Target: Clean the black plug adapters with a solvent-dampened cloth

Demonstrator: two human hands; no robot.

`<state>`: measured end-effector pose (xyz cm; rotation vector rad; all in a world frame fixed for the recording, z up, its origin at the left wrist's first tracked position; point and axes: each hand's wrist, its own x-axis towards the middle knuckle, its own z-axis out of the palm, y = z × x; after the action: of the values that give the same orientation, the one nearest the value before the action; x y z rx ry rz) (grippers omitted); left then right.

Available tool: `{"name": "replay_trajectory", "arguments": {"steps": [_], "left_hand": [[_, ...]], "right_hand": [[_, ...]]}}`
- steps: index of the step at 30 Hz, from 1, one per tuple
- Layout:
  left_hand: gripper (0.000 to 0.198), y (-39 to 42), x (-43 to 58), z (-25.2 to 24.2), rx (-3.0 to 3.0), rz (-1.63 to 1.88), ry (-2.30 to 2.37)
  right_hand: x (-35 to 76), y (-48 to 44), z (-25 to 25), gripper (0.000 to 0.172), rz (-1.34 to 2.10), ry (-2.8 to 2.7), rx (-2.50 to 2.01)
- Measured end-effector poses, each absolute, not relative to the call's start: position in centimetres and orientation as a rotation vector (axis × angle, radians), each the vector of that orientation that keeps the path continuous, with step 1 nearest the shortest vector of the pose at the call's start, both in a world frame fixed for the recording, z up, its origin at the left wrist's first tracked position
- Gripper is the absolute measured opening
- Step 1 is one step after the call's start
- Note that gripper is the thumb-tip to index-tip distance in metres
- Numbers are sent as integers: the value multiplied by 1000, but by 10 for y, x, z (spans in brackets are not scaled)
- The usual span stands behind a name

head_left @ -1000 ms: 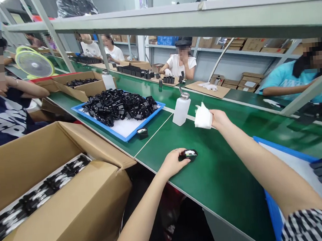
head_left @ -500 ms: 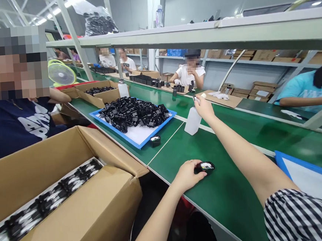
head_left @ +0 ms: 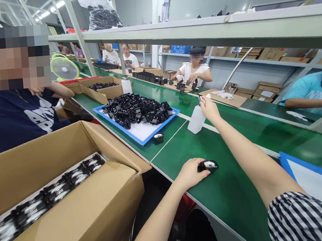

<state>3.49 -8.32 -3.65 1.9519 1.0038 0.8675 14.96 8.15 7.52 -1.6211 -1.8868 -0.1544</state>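
My left hand (head_left: 193, 173) curls its thumb and fingers round a small black plastic casing (head_left: 212, 164) resting on the green bench. White, yellow and green parts show in its open face. Farther out, my right hand (head_left: 210, 108) closes at the top of a translucent white plastic bottle (head_left: 196, 121). A small pale piece (head_left: 208, 96) sticks up beside the fingers; its kind is unclear. A similar black casing (head_left: 158, 138) stands by the corner of a blue-rimmed tray (head_left: 143, 139), which bears a heap of black plastic parts (head_left: 138, 109).
An open cardboard box (head_left: 113, 187) with rows of black-and-white parts stands at left. Another white bottle (head_left: 126, 85) is behind the tray. A second blue-rimmed tray (head_left: 312, 168) lies at right. A shelf (head_left: 170, 30) crosses above the bench. Co-workers sit at left and opposite.
The whole view has shifted slightly to the right. Both my hands keep their places on the casing and at the bottle. The co-worker opposite has lowered a hand.
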Motion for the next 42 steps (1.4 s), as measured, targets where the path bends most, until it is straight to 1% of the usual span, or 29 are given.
{"name": "replay_trajectory", "arguments": {"steps": [8, 15, 28, 32, 38, 40, 42], "left_hand": [[32, -82, 34, -40, 1928, 858, 1017], [31, -83, 33, -39, 1937, 873, 1010], [32, -82, 33, -39, 1974, 849, 1007], [30, -83, 33, -39, 1979, 852, 1005], [31, -84, 33, -39, 1979, 847, 1010], [32, -84, 32, -39, 1976, 846, 1012], [32, -84, 32, -39, 1972, 846, 1015]], "right_hand": [[151, 87, 72, 39, -164, -1903, -1557], [163, 97, 71, 35, -97, -1788, -1515], [160, 88, 69, 37, -106, -1814, -1529], [159, 85, 70, 37, -153, -1837, -1530], [155, 71, 69, 38, -325, -1930, -1521], [157, 71, 70, 37, -285, -1892, -1513], [160, 75, 74, 35, -168, -1805, -1511]]}}
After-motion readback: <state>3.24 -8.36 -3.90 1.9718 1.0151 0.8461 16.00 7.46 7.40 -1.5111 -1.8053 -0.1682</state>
